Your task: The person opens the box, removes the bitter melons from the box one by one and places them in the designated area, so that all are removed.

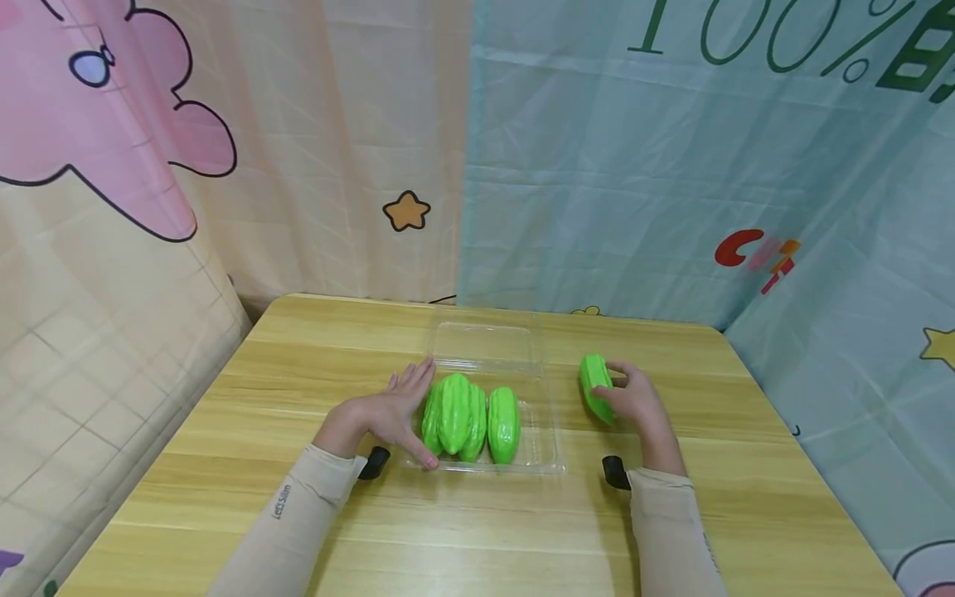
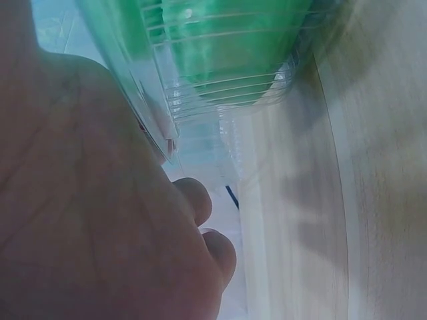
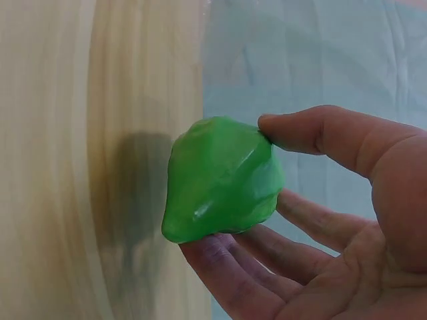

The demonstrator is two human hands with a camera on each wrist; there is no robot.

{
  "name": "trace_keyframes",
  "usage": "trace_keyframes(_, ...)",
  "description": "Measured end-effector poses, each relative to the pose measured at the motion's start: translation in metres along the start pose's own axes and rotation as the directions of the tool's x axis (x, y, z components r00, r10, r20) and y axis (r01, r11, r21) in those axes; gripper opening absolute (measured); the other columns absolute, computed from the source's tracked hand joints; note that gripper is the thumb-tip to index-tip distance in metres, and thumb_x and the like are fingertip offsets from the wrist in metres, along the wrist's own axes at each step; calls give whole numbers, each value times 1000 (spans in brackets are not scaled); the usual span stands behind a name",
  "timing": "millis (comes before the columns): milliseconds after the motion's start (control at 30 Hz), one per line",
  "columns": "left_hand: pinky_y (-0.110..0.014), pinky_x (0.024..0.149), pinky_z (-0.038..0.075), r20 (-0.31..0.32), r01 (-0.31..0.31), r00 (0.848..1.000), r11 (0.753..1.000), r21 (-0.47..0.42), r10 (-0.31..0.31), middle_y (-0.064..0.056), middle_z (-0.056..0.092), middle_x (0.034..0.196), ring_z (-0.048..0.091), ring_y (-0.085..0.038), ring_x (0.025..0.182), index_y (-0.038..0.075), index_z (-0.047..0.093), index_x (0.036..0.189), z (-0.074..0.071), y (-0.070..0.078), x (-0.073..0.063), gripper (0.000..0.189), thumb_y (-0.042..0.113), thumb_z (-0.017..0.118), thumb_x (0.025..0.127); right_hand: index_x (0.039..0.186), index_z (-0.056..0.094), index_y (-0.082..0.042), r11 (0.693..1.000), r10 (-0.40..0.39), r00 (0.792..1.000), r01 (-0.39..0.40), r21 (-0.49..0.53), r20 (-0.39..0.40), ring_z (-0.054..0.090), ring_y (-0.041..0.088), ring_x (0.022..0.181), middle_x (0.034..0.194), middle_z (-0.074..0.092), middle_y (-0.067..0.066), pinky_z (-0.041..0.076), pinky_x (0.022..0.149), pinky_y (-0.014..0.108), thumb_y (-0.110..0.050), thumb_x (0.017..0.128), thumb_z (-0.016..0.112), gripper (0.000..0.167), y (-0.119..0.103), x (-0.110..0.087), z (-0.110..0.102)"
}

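My right hand (image 1: 637, 398) pinches a bright green, ridged fruit that looks like a star fruit (image 1: 594, 383), between thumb and fingers. In the right wrist view that star fruit (image 3: 223, 180) is tilted just off the wood, its shadow beside it. My left hand (image 1: 391, 413) lies spread along the left side of a clear plastic box (image 1: 548, 452), thumb at the front corner, fingers extended. Several similar green fruits (image 1: 453, 410) sit bunched at the box's left, one resting on top. Another green fruit (image 1: 503, 424) lies apart from them, near the middle of the box.
The box's clear lid (image 1: 485, 342) is folded back flat toward the table's far edge. A light wooden table (image 1: 477, 539) carries everything. Printed curtains (image 1: 582, 182) hang behind and at both sides. Each wrist wears a black camera mount (image 1: 615, 471) beside a pale sleeve.
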State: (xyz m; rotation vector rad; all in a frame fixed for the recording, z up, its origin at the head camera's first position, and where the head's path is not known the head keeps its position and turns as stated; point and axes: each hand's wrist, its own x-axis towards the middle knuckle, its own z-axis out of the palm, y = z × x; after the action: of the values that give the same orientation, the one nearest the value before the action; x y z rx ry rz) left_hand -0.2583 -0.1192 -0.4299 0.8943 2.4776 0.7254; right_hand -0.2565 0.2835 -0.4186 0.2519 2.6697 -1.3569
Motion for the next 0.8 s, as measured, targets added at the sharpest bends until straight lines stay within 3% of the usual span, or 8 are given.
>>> trace_keyframes(467, -59, 117, -10, 6, 5, 1000, 1000, 15, -5, -16, -26, 162, -19, -42, 148, -1, -17, 156, 0, -1, 0, 151, 56, 90, 66, 154, 31, 4, 998, 24, 1000, -24, -55, 2, 48, 48, 127, 145, 40, 38, 50, 97, 52, -18, 97, 62, 69, 15, 11, 6)
trace_keyframes(800, -59, 117, -9, 6, 6, 1000, 1000, 15, -6, -20, -23, 163, -18, -43, 148, -2, -16, 156, 0, -1, 0, 151, 55, 90, 66, 156, 25, 3, 997, 66, 997, -65, -50, 26, 42, 49, 132, 151, 32, 36, 45, 103, 55, -21, 99, 61, 72, 13, 8, 1)
